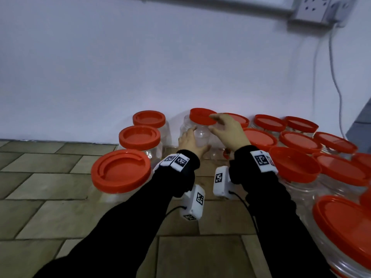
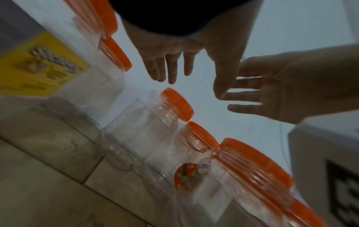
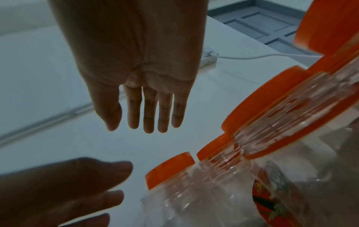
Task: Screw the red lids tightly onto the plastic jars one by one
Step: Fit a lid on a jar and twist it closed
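Right, both hands are out front by a clear plastic jar (image 1: 197, 135) that stands on the tiled floor (image 1: 50, 177) against the white wall (image 1: 120, 67). Its red lid (image 1: 202, 116) sits on top, looks tilted; can't tell if it's threaded on. Left hand (image 1: 190, 142) is beside the jar's body w/ fingers straight and a bit apart; the head view suggests contact, but in the wrist views both hands look clear of any jar, so can't say for sure. Right hand (image 1: 226, 130) hovers at the lid's right edge, fingers spread and relaxed, thumb apart, gripping nothing. Three lidded jars (image 1: 138, 140) line up to the left; a big cluster of lidded jars (image 1: 297, 149) packs the right side. Wall socket (image 1: 315, 7) w/ white cable (image 1: 333, 73) is at upper right.
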Tool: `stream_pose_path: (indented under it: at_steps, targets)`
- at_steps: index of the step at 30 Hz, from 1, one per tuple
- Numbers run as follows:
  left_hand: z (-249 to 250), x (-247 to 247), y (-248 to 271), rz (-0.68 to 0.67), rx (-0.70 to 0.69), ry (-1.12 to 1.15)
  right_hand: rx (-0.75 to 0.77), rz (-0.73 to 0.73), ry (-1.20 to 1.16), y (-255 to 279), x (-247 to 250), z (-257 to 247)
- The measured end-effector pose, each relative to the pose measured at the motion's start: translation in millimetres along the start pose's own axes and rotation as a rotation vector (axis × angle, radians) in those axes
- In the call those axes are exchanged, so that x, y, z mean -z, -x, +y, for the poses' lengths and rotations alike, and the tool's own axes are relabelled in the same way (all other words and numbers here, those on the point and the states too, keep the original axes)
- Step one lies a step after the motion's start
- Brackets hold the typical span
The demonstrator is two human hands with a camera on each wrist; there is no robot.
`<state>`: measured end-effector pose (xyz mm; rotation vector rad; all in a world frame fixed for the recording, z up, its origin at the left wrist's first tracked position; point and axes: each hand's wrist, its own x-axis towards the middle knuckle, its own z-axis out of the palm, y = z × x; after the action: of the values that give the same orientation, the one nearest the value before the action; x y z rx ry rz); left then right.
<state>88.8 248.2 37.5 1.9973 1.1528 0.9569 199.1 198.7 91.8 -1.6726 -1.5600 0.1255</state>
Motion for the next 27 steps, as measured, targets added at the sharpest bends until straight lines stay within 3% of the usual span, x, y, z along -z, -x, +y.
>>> stream_pose_path:
  at_steps: [7, 12, 18, 27]
  targets:
    - [-22, -37, -68, 0.093, 0.278, 0.011, -0.031, -0.015, 0.19, -70, -20, 31]
    - [-43, -52, -92, 0.16, 0.347, 0.133, -0.017, -0.047, 0.263, -91, -39, 49]
    - [-55, -53, -96, 0.151, 0.325, 0.242, -0.041, -0.018, 0.354, -81, -44, 54]
    - [-22, -29, -38, 0.125, 0.174, 0.127, 0.016, 0.198, 0.041, -19, 1, -7]
